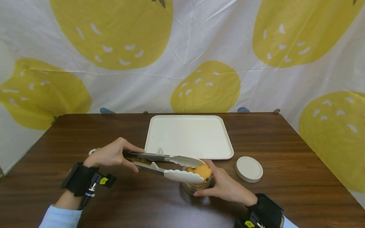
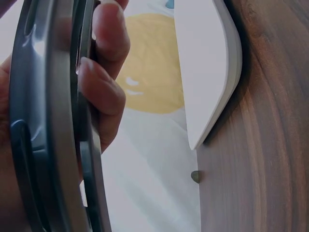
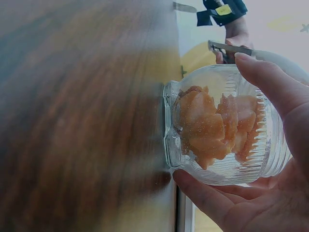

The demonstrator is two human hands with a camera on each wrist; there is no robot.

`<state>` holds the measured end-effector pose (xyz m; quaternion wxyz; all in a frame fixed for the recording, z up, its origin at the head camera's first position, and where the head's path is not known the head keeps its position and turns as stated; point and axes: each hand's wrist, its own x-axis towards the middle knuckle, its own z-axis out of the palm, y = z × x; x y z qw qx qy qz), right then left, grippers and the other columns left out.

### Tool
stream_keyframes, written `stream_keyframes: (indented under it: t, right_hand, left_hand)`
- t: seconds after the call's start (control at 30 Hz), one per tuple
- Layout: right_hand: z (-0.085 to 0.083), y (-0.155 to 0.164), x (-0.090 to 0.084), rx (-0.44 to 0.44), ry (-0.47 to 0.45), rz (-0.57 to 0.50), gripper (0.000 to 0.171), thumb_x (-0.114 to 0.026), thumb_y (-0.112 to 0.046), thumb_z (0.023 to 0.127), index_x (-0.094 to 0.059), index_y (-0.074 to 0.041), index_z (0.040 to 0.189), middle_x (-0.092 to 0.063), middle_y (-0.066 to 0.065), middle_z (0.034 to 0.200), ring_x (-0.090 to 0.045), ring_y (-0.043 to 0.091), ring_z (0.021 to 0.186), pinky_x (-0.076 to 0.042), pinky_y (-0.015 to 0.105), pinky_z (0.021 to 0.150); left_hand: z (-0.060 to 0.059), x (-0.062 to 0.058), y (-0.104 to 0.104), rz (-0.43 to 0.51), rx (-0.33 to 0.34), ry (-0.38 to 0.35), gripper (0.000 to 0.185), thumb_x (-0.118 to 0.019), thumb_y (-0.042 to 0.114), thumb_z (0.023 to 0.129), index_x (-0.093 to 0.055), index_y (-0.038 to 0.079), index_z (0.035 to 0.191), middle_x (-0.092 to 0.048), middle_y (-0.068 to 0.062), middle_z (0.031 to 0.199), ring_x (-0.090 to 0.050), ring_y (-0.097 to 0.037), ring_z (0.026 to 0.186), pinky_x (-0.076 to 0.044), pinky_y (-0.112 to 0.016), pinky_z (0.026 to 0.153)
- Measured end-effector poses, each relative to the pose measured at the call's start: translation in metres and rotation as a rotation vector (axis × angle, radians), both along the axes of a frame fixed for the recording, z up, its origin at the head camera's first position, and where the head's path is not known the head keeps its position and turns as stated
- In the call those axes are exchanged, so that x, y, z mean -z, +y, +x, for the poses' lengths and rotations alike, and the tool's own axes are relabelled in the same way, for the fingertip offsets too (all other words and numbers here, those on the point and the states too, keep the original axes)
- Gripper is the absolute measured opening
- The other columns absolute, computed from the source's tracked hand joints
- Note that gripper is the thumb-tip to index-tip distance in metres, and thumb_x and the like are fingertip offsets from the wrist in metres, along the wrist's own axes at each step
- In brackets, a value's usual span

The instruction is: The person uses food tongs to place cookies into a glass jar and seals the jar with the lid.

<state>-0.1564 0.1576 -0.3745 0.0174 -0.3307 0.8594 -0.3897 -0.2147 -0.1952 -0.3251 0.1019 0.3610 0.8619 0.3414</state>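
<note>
My left hand (image 1: pixel 114 153) grips a pair of tongs (image 1: pixel 152 168) with dark metal arms and white scalloped tips. In the left wrist view, curled fingers (image 2: pixel 104 92) wrap the tongs' arms. The tips reach to the mouth of a glass jar (image 3: pixel 212 75), one on either side of an orange scalloped piece (image 1: pixel 203 171); whether they pinch it I cannot tell. My right hand (image 1: pixel 220 183) holds the jar around its side, thumb and fingers on opposite sides. Through the ribbed glass, several orange-brown flat pieces (image 3: pixel 207 125) show inside. The jar stands upright on the table.
A white rectangular tray (image 1: pixel 188 136) lies behind the jar on the dark wooden table (image 1: pixel 288 177). To the right sits a round white lid (image 1: pixel 249 168). A white curtain with yellow fruit print (image 1: pixel 205 87) hangs beyond the table's far edge.
</note>
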Motion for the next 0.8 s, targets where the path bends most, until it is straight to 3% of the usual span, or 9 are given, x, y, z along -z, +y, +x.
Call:
stream_keyframes:
  t: [0.8]
  right_hand:
    - [-0.0009,-0.0002,-0.0021,-0.010,-0.011,-0.009,0.079,-0.075,-0.040,0.068,-0.030,-0.023,0.131,-0.056,-0.002,0.110,-0.054,0.010,0.095,-0.044,0.028,0.079]
  left_hand:
    - [0.0003,-0.0024,0.0040,-0.046,-0.023,0.017,0.058,-0.081,0.026,0.061,-0.063,0.002,0.110,-0.064,0.000,0.083,-0.046,-0.005,0.058,-0.038,-0.020,0.052]
